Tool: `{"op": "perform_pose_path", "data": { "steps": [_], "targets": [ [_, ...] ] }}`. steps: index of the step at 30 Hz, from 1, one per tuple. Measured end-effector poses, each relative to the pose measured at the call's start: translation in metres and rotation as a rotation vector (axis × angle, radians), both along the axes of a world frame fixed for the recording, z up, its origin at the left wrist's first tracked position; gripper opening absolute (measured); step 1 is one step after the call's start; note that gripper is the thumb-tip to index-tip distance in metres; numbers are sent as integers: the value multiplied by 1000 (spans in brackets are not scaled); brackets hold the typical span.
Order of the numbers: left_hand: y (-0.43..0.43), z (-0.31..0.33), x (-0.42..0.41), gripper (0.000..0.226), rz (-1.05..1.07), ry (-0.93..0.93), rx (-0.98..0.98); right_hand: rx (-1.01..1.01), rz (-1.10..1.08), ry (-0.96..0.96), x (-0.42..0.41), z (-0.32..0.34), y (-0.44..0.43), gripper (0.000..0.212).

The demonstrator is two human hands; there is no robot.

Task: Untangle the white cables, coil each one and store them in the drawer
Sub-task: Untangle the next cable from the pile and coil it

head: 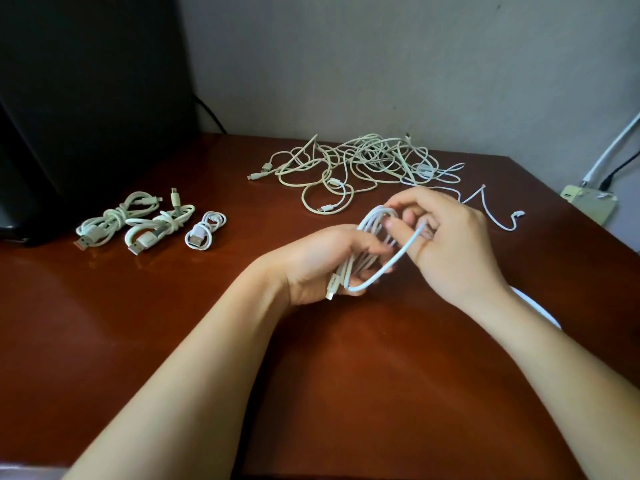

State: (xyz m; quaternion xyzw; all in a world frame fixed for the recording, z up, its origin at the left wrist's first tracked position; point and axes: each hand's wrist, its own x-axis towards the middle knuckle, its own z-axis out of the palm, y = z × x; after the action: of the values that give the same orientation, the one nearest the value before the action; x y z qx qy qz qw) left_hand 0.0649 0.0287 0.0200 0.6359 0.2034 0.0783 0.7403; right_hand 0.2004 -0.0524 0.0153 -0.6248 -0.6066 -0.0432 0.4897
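Observation:
Over the middle of the brown table [173, 323] my left hand [322, 261] grips a bundle of white cable loops [372, 223], with a plug end sticking out below the palm. My right hand [450, 237] pinches a strand of the same cable and holds a loop of it against the bundle. A tangled pile of white cables [356, 164] lies at the back of the table. Three coiled cables sit at the left: one [114, 220], a second [159, 225], and a small third [204, 230]. No drawer is in view.
A large black object [86, 98] stands at the back left beside the coiled cables. A thin white cable [498, 216] trails on the table right of my hands. A power strip [588, 202] with plugged leads hangs off the table's right edge by the wall.

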Motion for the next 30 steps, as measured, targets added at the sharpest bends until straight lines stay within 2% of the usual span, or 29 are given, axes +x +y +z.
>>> {"op": "perform_pose_path", "data": {
  "steps": [4, 7, 11, 14, 15, 17, 20, 22, 25, 27, 30],
  "targets": [
    [1, 6, -2, 33, 106, 4, -70, 5, 69, -73, 4, 5, -3, 24],
    [6, 8, -4, 63, 132, -15, -75, -17, 215, -33, 7, 7, -7, 27],
    [4, 6, -6, 65, 153, 57, 14, -5, 328, -84, 2, 10, -12, 34],
    [0, 4, -4, 57, 39, 120, 72, 78, 209, -111, -3, 11, -10, 22],
    [-1, 4, -3, 62, -17, 133, 75, 120, 158, -108, -3, 10, -9, 17],
    [-3, 5, -2, 85, -125, 149, 49, 196, 68, -122, -2, 10, -8, 12],
    [-6, 4, 1, 102, -251, 141, 19, 260, -24, -159, 1, 7, -7, 17],
    [-8, 3, 1, 96, -285, 124, 41, 280, -53, -161, 1, 8, -6, 20],
    [-9, 2, -1, 47, -268, 79, 135, 291, -89, -143, 1, 9, -6, 21],
    [-8, 2, -3, 26, -254, 59, 177, 273, -87, -121, 1, 10, -7, 22],
    [-9, 3, -4, 18, -253, 39, 191, 224, -45, -49, 2, 12, -6, 20]
  ]
}}
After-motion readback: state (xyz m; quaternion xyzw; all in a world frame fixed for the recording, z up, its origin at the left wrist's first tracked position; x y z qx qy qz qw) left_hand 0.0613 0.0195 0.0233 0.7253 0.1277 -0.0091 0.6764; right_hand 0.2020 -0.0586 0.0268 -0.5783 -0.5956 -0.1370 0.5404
